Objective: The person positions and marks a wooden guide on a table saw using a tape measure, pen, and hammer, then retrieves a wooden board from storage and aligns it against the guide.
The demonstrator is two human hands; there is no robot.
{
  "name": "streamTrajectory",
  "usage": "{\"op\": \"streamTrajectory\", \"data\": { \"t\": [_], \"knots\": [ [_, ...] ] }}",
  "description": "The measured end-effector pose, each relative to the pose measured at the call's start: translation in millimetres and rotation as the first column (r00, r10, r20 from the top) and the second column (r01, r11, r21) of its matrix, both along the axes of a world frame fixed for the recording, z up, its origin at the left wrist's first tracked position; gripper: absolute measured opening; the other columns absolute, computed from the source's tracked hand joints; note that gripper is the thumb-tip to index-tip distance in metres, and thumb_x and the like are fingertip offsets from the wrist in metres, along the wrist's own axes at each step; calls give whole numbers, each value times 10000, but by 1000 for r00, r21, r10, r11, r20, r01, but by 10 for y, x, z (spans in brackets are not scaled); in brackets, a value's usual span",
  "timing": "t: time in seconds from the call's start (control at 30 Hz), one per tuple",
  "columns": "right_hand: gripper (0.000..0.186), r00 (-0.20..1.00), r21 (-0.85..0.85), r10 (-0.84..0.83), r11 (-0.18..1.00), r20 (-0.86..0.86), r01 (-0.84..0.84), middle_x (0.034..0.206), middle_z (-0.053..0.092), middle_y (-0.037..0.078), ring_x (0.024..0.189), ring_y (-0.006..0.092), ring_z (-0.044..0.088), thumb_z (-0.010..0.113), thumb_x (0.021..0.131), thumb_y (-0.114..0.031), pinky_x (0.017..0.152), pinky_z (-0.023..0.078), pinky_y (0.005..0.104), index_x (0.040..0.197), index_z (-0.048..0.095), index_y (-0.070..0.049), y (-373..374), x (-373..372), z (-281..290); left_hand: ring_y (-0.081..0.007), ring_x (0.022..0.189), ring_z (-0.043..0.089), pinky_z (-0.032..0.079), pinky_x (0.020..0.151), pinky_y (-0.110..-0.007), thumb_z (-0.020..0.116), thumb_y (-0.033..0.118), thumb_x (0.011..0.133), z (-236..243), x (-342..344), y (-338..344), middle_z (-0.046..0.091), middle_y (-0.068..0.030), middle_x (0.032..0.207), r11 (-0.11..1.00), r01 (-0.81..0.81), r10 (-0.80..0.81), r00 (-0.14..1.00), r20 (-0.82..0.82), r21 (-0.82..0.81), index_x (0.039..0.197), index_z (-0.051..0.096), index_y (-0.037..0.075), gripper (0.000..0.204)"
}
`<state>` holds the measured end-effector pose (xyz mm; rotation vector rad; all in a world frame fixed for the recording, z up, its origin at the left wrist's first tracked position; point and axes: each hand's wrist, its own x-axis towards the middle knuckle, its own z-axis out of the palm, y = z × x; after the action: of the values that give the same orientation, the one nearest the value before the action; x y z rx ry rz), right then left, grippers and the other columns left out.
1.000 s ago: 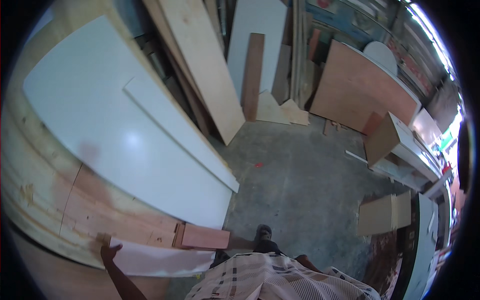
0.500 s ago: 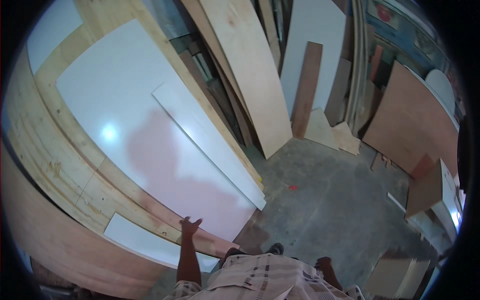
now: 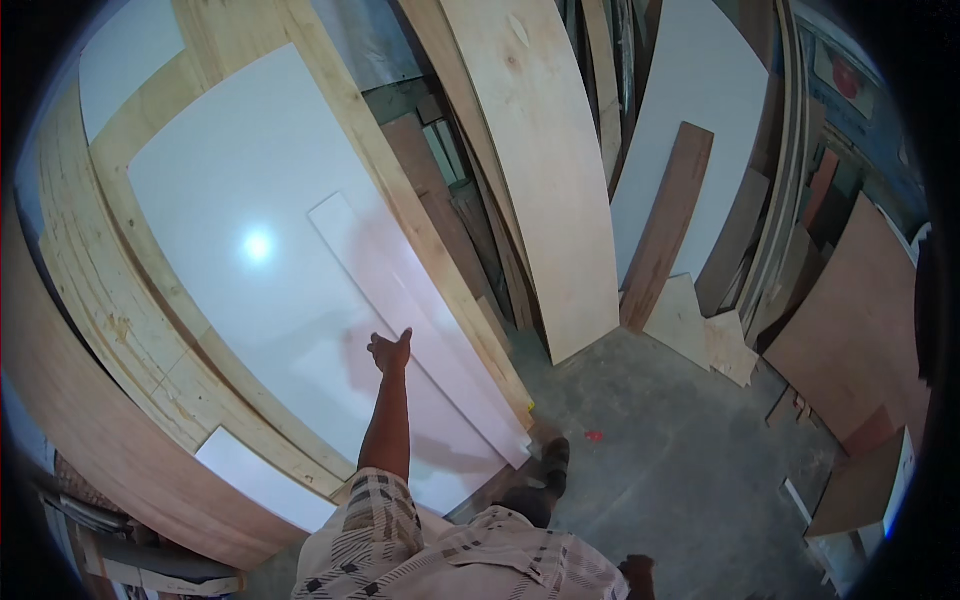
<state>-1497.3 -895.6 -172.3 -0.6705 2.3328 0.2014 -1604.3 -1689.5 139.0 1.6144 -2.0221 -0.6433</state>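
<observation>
The left hand (image 3: 390, 352) reaches out over a large white panel (image 3: 230, 180), half open, its fingers loosely bent and its thumb apart; no object shows in its grasp. Just beside its thumb runs the long edge of a narrow white strip (image 3: 435, 345), which lies slantwise on the panel, stretching from ahead of the hand to nearer the person on its right. Whether the hand touches either one cannot be told.

The right hand (image 3: 638, 572) hangs low, well to the right of the left hand and above the concrete floor (image 3: 640, 500); how far its fingers are open, or whether they hold anything, cannot be told.

Left of the left hand and closer to the person, a short white board (image 3: 265, 482) lies on pale timber planks (image 3: 125, 290). Beyond the strip, ahead and to the right of the left hand, stand a tall plywood board (image 3: 540, 180), a white sheet (image 3: 690, 120) and a reddish-brown plank (image 3: 670, 225) leaning against that sheet.
</observation>
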Motion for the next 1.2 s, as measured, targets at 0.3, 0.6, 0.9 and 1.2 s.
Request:
{"op": "streamTrajectory", "data": {
  "t": [0.3,0.6,0.9,1.2],
  "knots": [
    [260,938,-18,-348,938,-3,347,863,693,69,795,260,679,616,782,-436,684,529,440,867,701,-205,-431,-1631,424,-403,1125,528,526,849,-478,794,667,592,-18,-1755,-633,419,-269,1258,850,-494,507,861,31,-184,1433,196,-55,1259],
    [275,996,-8,-84,996,-43,84,865,695,95,748,303,681,647,764,-426,644,528,459,850,703,-170,-591,-3966,538,-416,1036,557,514,852,-498,854,376,603,133,-1707,-517,448,-233,1154,811,-541,492,837,-239,-225,1392,255,33,1048],
    [240,984,-304,91,952,151,-42,844,664,153,642,338,652,640,826,-248,564,519,462,983,649,-67,-1634,-6591,425,-130,900,604,495,731,-287,602,37,766,163,-380,-217,640,-29,900,981,-91,187,699,-691,173,1095,630,-24,336],
    [186,603,-310,-252,674,757,671,808,619,186,627,331,632,509,885,-110,515,519,446,1010,585,4,-2654,-8641,70,-108,726,529,425,690,-257,556,45,712,215,-642,-149,621,-7,812,942,-225,336,621,-708,249,926,657,9,240]
  ]
}}
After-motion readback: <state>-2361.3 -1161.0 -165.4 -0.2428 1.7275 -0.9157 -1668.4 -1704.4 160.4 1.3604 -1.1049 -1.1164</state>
